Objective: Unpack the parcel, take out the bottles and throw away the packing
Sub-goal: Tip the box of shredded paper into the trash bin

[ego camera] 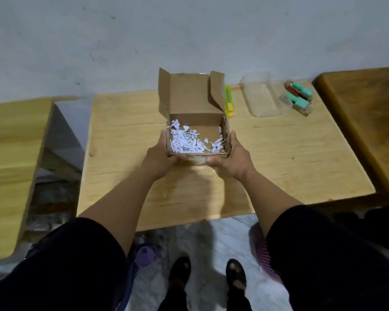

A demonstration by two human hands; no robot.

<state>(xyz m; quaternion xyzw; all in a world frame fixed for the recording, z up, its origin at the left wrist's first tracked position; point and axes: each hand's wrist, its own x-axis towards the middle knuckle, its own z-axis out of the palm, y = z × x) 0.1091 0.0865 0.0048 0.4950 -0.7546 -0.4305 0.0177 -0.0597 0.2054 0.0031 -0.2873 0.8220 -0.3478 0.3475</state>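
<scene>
While the bench (279, 153) carries everything, we hold the open box (197, 122) at its middle, its lid flap standing up on the far side. Our left hand (160, 158) and right hand (231, 158) clamp opposite side walls, fingers pressed flat on the cardboard, equally near. White shredded paper (189, 141) lies inside, between our palms. The bottles (298, 96) sit well apart, far right, beside a clear tray (262, 101).
</scene>
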